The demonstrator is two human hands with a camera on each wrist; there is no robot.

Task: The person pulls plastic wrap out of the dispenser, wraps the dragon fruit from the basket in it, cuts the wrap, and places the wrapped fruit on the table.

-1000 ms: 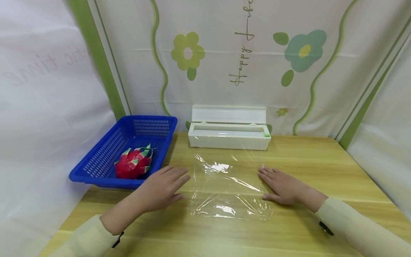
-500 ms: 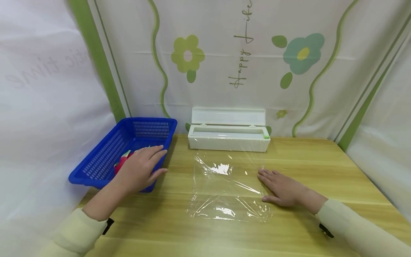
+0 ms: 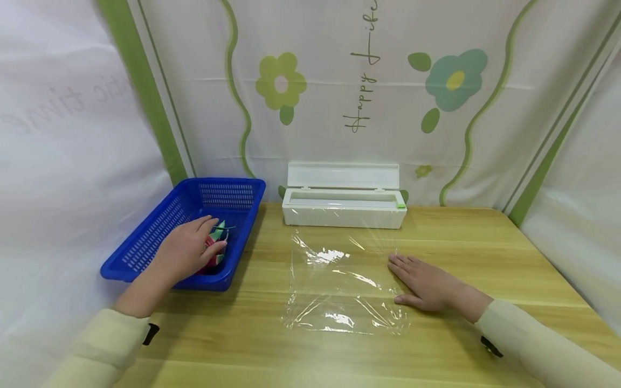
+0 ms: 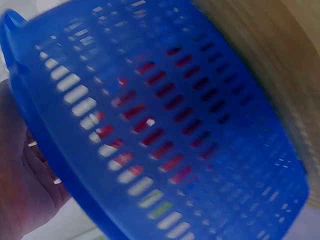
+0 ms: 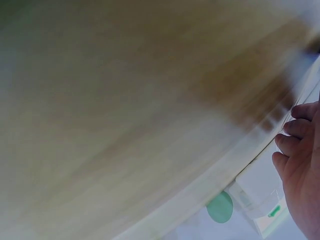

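A red dragon fruit point(image 3: 219, 233) with green tips lies in a blue plastic basket point(image 3: 213, 282) at the left of the table. My left hand point(image 3: 184, 249) reaches over the basket's front rim, its relaxed fingers and thumb close over the fruit and hiding much of it. Through the basket's slots, red skin of the dragon fruit point(image 4: 164, 90) shows in the left wrist view. A sheet of clear cling film point(image 3: 335, 288) is spread on the table. On the film's right edge rests my right hand point(image 3: 424, 284), palm down with straight fingers.
Behind the film stands a white cling film box point(image 3: 344, 216), lid point(image 3: 343, 175) raised, with the film running out over its front. The wooden table point(image 3: 466, 231) backs onto a printed curtain point(image 3: 320, 134), and white cloth hangs on both sides.
My left hand has moved left from beside the film, over the basket rim, to the dragon fruit. The right hand and the film stay in place.
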